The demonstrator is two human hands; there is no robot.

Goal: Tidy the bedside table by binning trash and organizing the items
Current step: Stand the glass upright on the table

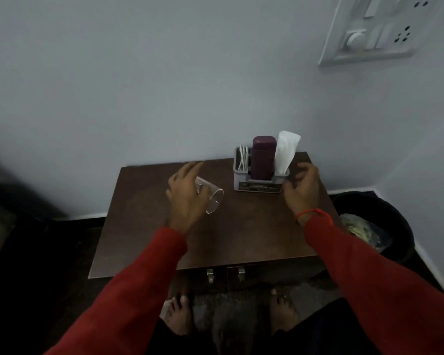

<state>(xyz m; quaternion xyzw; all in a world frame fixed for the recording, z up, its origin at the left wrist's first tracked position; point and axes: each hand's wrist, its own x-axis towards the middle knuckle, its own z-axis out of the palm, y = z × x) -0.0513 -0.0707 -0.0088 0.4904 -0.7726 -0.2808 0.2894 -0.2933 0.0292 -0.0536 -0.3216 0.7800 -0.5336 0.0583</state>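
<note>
On the brown bedside table (241,237), my left hand (187,196) grips a clear drinking glass (212,198), tilted on its side with the mouth to the right. A grey organizer (259,187) stands at the table's back right; it holds white sticks (243,158), a maroon case (263,157) and white tissue (286,149). My right hand (304,188) hovers just right of the organizer, fingers curled loosely, holding nothing that I can see.
A black bin (400,213) with a plastic bag of trash (364,231) sits on the floor right of the table. The wall stands directly behind, with a switch panel (369,29) at upper right. Two cabinet handles (224,274) show below the front edge, and my bare feet below them.
</note>
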